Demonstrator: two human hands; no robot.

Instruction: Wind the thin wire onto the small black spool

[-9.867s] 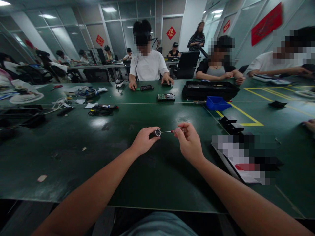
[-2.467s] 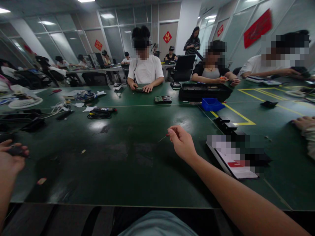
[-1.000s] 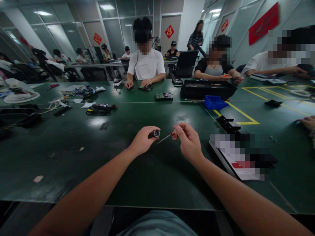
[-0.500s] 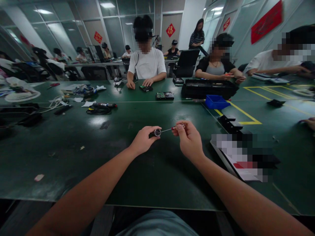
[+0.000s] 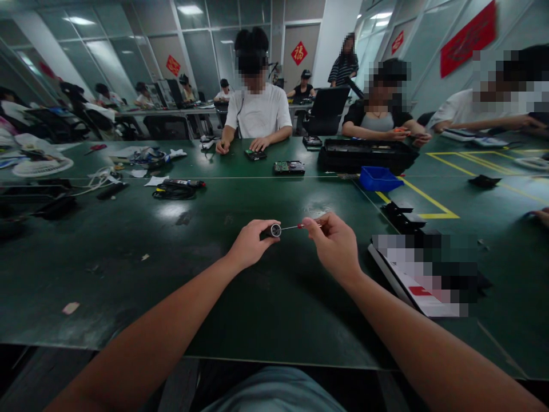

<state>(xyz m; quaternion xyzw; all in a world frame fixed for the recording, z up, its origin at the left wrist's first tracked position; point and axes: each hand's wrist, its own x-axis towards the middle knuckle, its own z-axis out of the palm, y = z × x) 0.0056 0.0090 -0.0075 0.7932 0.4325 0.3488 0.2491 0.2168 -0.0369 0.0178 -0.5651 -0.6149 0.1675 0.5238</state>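
My left hand (image 5: 254,243) is closed around a small dark cylinder (image 5: 275,230) whose silvery round end faces me and to the right. I cannot tell what kind of part the cylinder is. In my right hand (image 5: 334,243) is a screwdriver (image 5: 299,226) with a thin metal shaft and a red and clear handle, pinched between thumb and fingers. Its shaft points left, and the tip is at the cylinder's open end; whether it touches inside is too small to make out. Both hands are above the green table (image 5: 240,309).
Right of my forearm lie a white panel (image 5: 392,274), partly blurred, and black parts (image 5: 403,214). Further off are a blue bin (image 5: 380,178), a long black housing (image 5: 369,154), a circuit-board device (image 5: 289,167) and a coiled black cable (image 5: 175,190). A co-worker (image 5: 257,114) sits opposite.
My right thumb has shifted forward along the screwdriver handle and the fingers have turned a little. The left hand keeps the cylinder nearly still. The whole view has drifted slightly.
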